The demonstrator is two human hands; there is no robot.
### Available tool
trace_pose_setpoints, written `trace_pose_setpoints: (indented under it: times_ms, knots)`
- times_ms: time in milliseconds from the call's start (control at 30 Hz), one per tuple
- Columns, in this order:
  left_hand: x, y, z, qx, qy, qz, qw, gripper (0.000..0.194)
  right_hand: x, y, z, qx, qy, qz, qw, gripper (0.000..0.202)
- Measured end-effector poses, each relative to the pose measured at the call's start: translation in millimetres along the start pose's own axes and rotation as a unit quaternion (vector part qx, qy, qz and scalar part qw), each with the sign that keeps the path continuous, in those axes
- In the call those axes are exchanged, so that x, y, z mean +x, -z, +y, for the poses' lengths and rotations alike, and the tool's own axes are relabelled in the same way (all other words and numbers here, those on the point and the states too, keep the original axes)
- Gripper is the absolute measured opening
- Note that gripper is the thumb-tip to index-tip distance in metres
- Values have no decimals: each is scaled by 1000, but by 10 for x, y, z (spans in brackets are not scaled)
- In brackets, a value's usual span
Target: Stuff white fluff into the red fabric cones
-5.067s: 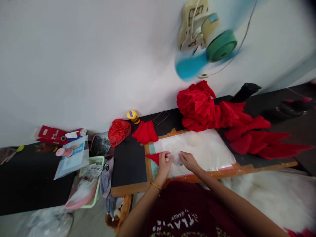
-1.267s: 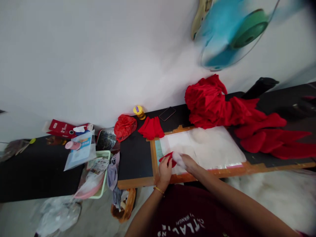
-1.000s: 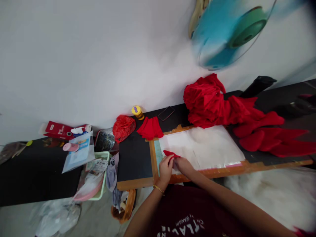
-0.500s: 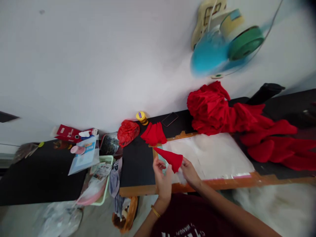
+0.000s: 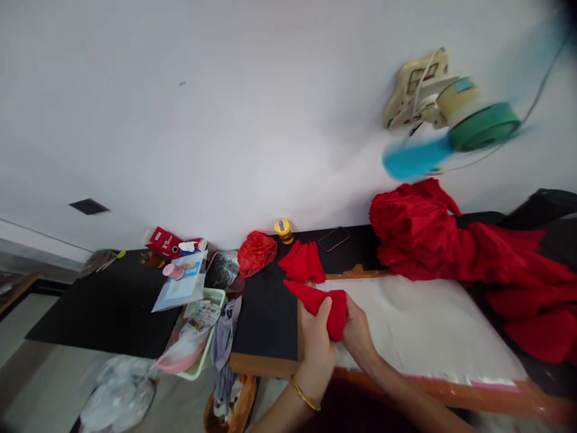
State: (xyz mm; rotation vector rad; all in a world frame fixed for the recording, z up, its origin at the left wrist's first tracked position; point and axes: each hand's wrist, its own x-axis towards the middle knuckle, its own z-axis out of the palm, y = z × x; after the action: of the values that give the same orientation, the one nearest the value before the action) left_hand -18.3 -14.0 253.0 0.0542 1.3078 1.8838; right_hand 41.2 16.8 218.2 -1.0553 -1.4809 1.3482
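Observation:
A red cone-shaped cloth piece (image 5: 311,297) is held up over the worktable, its narrow tip pointing left and its wide end toward the right. My left hand (image 5: 321,340) closes round it from below, with the thumb pressed on the near face. At the wide end, my right hand (image 5: 358,328) grips the cloth; its fingertips are hidden behind or inside the piece. Just beyond the tip lies a small pile of red cloth pieces (image 5: 304,261). White sheeting (image 5: 419,319) covers the table under and right of my hands.
A large heap of red cloth (image 5: 410,234) lies at the back right. Along the wall are a phone (image 5: 334,239), a yellow-lidded jar (image 5: 283,231) and a red plastic bag (image 5: 256,254). A blue-bladed fan (image 5: 419,157) hangs on the wall. A green basket (image 5: 219,296) stands left.
My left hand has gone from loosely open fingers beside the cloth to a grip round it. The cone's wide end has turned downward. The whole view has shifted, with the scene lower and further right.

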Motion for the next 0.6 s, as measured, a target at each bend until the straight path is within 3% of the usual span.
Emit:
trace_pose_setpoints:
  times_ms: [67, 133, 233, 367, 500, 600]
  knots:
    - [27, 4, 47, -9, -10, -2, 1000, 68, -25, 30, -31, 17, -13, -20, 1000, 24]
    - [93, 11, 141, -22, -6, -2, 1000, 61, -72, 64, -51, 49, 20, -62, 997, 35]
    - [208, 23, 313, -57, 50, 1, 997, 51, -142, 117, -56, 50, 79, -113, 989, 46]
    - [252, 26, 405, -83, 131, -10, 988, 42, -111, 177, -61, -35, 125, -64, 989, 31]
    - [176, 12, 311, -87, 128, -36, 987, 40, 25, 207, -116, -72, 148, -33, 986, 15]
    - [140, -13, 249, -90, 115, -40, 988, 42, 75, 177, -176, -67, 113, -11, 991, 15]
